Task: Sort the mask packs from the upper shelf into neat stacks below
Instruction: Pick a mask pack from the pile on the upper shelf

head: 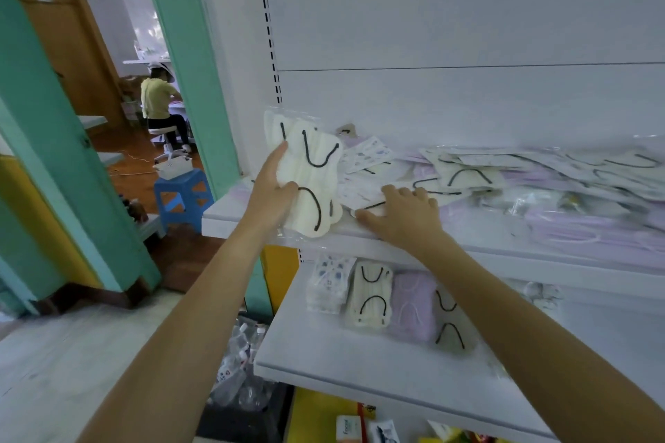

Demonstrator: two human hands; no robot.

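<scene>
Mask sorting at white upper shelf (230, 214).
My left hand (271, 185) grips cream black-looped mask packs (316, 173) at its left end; my right hand (401, 214) lies flat, fingers spread, on the loose pile (539, 173) there.

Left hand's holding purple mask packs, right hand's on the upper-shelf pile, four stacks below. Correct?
Not purple. The head view shows the left hand holding cream mask packs with black loops; the right hand is on the upper-shelf pile, four stacks below.
</scene>
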